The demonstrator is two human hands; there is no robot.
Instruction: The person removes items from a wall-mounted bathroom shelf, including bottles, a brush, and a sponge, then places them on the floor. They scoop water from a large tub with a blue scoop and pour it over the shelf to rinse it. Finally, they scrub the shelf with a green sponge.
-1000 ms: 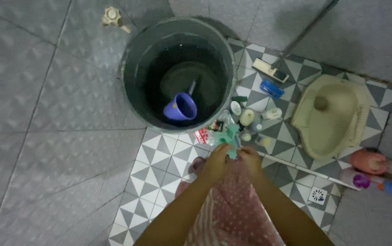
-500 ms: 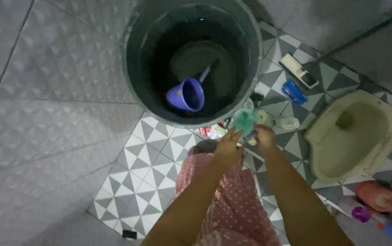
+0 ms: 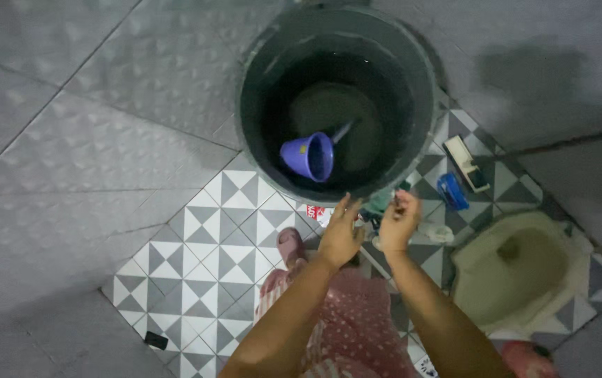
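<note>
My left hand [image 3: 341, 232] and my right hand [image 3: 399, 221] are held close together just below the rim of a big dark bucket [image 3: 246, 98] that holds water. A small green plastic thing [image 3: 379, 202] shows between them. My right hand's fingers pinch it. My left hand's fingers are spread and straight right beside it; whether they touch it I cannot tell. A purple dipper [image 3: 308, 156] with a handle floats in the bucket. My pink dotted garment [image 3: 350, 322] fills the lower middle.
A pale squat toilet [image 3: 518, 269] lies at the right. A blue brush [image 3: 451, 190] and a pale scrubber on a long handle [image 3: 465, 162] rest on the patterned floor tiles [image 3: 196, 259]. A red and white sachet [image 3: 315, 211] lies near the bucket. A pink slipper [image 3: 290, 245] is below my left hand.
The view has swung so the bucket sits higher and to the right and the toilet lower right. My hands rose towards the bucket rim. My left fingers have spread off the green thing.
</note>
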